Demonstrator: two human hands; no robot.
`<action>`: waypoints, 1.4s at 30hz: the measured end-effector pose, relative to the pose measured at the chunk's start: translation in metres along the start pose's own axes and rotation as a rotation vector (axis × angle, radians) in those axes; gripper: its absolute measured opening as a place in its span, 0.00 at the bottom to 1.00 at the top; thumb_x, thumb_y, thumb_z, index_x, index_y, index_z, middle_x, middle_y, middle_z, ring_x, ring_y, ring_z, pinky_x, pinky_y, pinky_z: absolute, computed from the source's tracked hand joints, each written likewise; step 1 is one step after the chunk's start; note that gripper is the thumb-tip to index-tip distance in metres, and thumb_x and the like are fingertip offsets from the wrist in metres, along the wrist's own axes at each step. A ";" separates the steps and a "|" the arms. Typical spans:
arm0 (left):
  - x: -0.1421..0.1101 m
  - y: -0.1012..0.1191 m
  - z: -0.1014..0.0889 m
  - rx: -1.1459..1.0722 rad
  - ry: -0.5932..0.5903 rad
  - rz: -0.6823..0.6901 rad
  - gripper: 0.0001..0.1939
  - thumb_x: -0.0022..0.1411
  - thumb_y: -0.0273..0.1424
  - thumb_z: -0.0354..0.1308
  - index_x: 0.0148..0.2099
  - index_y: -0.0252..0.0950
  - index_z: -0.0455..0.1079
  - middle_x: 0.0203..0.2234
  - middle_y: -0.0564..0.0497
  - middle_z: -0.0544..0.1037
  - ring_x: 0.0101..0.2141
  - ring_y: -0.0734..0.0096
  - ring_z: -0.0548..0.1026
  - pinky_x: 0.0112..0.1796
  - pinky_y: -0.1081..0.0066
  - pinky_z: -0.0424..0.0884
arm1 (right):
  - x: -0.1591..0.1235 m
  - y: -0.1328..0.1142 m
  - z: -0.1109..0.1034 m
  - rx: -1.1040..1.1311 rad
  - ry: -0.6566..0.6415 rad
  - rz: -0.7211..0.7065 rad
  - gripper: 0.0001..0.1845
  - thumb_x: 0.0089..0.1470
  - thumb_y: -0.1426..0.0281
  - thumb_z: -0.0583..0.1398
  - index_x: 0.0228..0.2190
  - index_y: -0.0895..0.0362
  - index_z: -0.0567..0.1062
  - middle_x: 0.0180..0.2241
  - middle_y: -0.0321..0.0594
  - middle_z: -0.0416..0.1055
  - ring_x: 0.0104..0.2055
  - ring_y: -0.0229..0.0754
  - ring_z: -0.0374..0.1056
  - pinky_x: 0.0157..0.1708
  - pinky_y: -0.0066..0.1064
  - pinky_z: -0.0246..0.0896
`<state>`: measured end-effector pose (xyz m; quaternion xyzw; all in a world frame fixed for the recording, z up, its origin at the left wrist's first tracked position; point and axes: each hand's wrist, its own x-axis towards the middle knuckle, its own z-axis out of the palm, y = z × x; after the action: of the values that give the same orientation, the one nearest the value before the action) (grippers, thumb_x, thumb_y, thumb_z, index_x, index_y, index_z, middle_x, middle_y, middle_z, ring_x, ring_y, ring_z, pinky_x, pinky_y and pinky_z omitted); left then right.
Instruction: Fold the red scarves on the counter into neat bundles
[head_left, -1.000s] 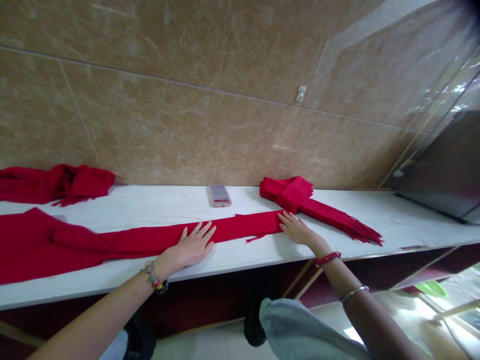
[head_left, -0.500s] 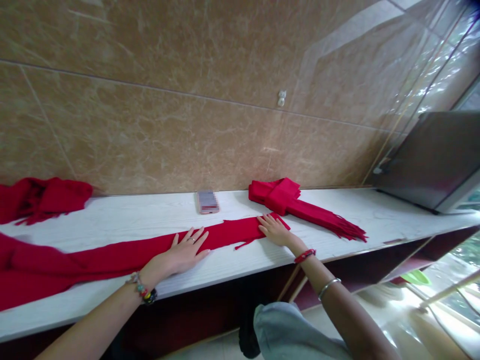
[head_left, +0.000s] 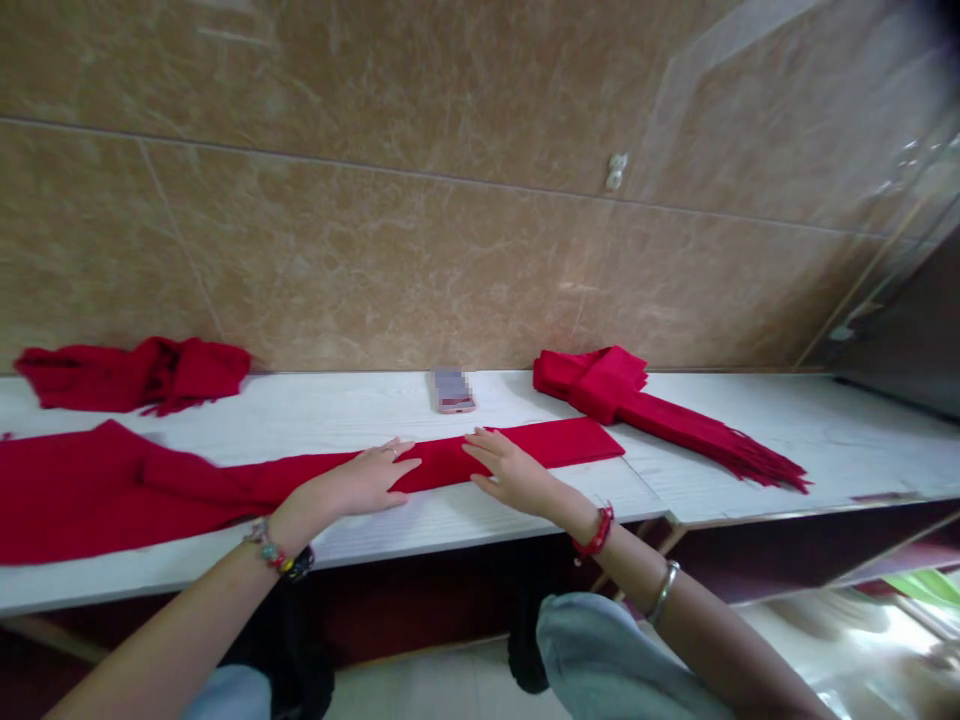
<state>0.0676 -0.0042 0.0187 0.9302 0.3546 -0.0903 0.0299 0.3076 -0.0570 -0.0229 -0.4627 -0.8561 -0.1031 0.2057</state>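
A long red scarf (head_left: 444, 465) lies lengthwise along the white counter, narrow and folded flat on the right, wider and looser on the left. My left hand (head_left: 352, 485) rests on its middle stretch, fingers extended and a ring on one of them. Just to the right, my right hand (head_left: 517, 475) lies on the same strip with its fingers spread. Behind the strip's right end sits a knotted or wrapped red scarf (head_left: 592, 385), its fringed tail pointing right. Another red scarf (head_left: 135, 375) is bunched up at the back left.
A phone (head_left: 454, 392) lies against the tiled wall (head_left: 360, 270) at the back of the white counter (head_left: 337, 400). Open shelving (head_left: 750, 545) is below the counter at right. A dark grey box-like appliance (head_left: 907, 330) stands at the far right.
My right hand has slid left along the scarf, closer to my left hand, uncovering the folded right end. Loose fringe there no longer shows. The camera view has turned slightly.
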 end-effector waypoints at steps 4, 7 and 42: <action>-0.017 -0.004 -0.003 0.099 0.072 0.021 0.22 0.55 0.20 0.49 0.52 0.34 0.65 0.48 0.42 0.68 0.47 0.63 0.68 0.46 0.69 0.63 | 0.025 -0.041 0.011 -0.012 0.004 -0.170 0.19 0.51 0.74 0.56 0.46 0.63 0.68 0.48 0.51 0.66 0.52 0.47 0.59 0.50 0.38 0.57; -0.025 -0.006 0.000 0.152 0.086 0.041 0.23 0.54 0.16 0.45 0.52 0.33 0.64 0.45 0.42 0.69 0.43 0.63 0.70 0.41 0.69 0.66 | 0.035 -0.049 0.012 -0.087 -0.068 -0.213 0.14 0.52 0.77 0.54 0.42 0.62 0.70 0.37 0.47 0.70 0.40 0.44 0.66 0.39 0.34 0.63; -0.028 -0.030 0.009 0.194 0.236 0.125 0.11 0.57 0.24 0.50 0.40 0.36 0.70 0.35 0.47 0.74 0.34 0.67 0.73 0.33 0.73 0.66 | 0.047 -0.064 0.033 -0.404 0.039 -0.224 0.07 0.55 0.78 0.53 0.28 0.60 0.70 0.26 0.40 0.67 0.29 0.40 0.59 0.28 0.33 0.48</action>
<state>0.0257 -0.0009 0.0151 0.9531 0.2867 -0.0123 -0.0965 0.2232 -0.0449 -0.0301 -0.3943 -0.8600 -0.3037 0.1125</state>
